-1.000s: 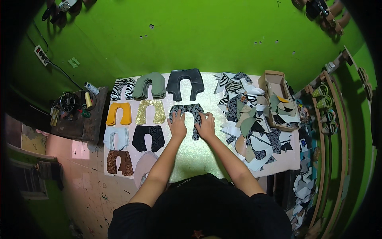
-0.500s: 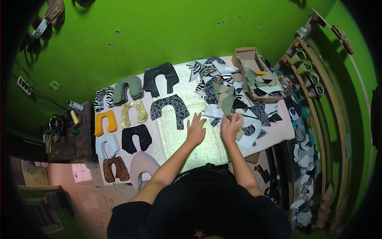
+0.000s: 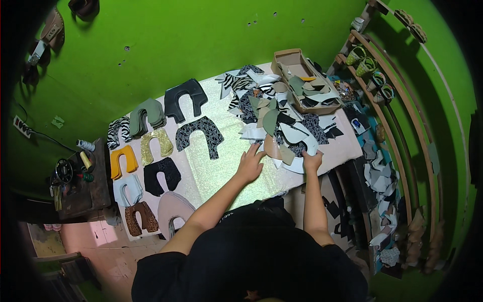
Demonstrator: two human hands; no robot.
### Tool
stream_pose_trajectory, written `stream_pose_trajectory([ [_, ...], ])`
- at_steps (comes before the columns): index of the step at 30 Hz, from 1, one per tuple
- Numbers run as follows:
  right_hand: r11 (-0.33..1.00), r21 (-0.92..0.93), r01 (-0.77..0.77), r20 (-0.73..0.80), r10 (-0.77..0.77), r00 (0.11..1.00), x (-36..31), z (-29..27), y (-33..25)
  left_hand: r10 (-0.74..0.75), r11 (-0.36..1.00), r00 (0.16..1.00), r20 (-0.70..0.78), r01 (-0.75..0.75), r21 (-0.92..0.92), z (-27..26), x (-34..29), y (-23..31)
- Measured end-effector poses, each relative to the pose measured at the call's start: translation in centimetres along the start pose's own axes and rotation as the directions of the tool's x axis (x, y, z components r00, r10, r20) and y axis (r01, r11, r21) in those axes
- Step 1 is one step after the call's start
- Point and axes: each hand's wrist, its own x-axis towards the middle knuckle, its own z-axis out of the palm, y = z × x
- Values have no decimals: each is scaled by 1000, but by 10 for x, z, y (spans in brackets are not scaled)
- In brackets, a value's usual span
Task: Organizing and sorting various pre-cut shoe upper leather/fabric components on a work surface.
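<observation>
A heap of cut scraps [image 3: 274, 108], in zebra, grey-patterned, green, tan and white, covers the right part of the table. At its near edge, my left hand [image 3: 250, 165] rests with its fingers apart beside a tan scrap [image 3: 272, 146]. My right hand [image 3: 312, 161] is closed on the end of a curved white piece [image 3: 301, 137]; its fingertips are partly hidden. To the left, U-shaped cut pieces lie in groups: a grey-patterned one [image 3: 200, 135], a black one [image 3: 186, 99], a green stack [image 3: 148, 117] and a gold stack [image 3: 157, 144].
A cardboard box [image 3: 314, 106] holding scraps stands at the back right. More U-shaped stacks, including a yellow one [image 3: 124, 160], line the left. Beyond the table's left end is a small dark stand [image 3: 93, 176] with thread spools. Wooden rails [image 3: 387, 118] with sandals run along the right wall.
My right hand has moved right and nearer me, now gripping the curved white piece. My left hand has shifted to the heap's edge, where a tan scrap now shows. The whole view has turned slightly.
</observation>
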Motion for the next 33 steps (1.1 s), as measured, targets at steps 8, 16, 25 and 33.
stream_pose_trajectory([
  [8, 793, 589, 157, 119, -277, 954, -20, -21, -65, 163, 958, 986, 25, -152, -243, -18, 15, 17],
  [16, 650, 759, 42, 520, -644, 561, -69, -14, -115, -67, 827, 919, -388, -166, -537, -38, 36, 50],
  [25, 850, 420, 317, 108, -394, 913, 9, 23, -39, -309, 765, 848, -430, -47, -643, -76, 30, 1],
  [33, 942, 40, 334, 169, -336, 927, 62, 48, -26, -348, 758, 847, -402, 2, -652, -91, 17, -22],
])
